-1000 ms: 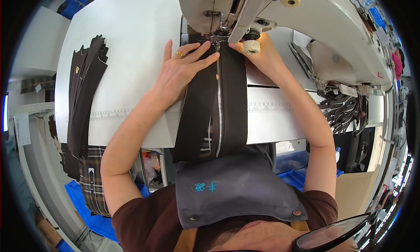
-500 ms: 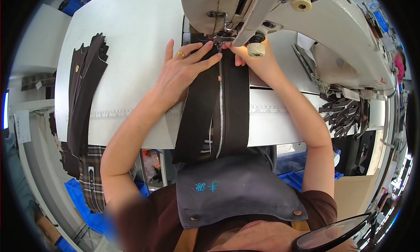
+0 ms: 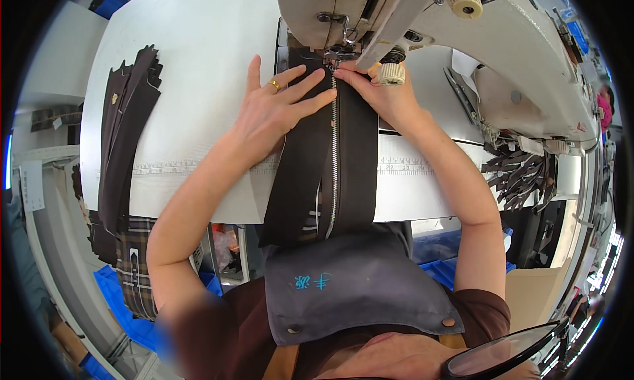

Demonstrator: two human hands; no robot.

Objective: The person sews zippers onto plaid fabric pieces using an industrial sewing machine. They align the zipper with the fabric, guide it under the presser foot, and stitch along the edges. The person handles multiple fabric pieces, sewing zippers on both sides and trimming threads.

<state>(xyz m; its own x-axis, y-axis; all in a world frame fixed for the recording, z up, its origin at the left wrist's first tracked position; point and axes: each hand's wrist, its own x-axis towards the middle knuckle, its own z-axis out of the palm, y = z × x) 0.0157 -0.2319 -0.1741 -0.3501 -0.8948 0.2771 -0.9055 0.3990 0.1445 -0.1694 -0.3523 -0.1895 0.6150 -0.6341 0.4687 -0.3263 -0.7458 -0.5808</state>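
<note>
A dark brown fabric piece with a metal zipper along its length runs from under the sewing machine down over the table's front edge. My left hand lies on the fabric left of the zipper, fingers spread and stretched toward the presser foot. On the other side, my right hand pinches at the zipper's far end, just in front of the presser foot. What exactly its fingertips hold is partly hidden by the machine. Plaid lining shows at a gap near the fabric's lower end.
Stacked dark fabric pieces lie on the left of the white table, with plaid cloth hanging below. Scissors rest right of the machine bed, and a bundle of dark strips sits at the right. A ruler scale crosses the table.
My right hand has drawn slightly nearer, its thumb and finger now showing at the zipper. My left fingers have spread a little, and the left hand stays on the fabric.
</note>
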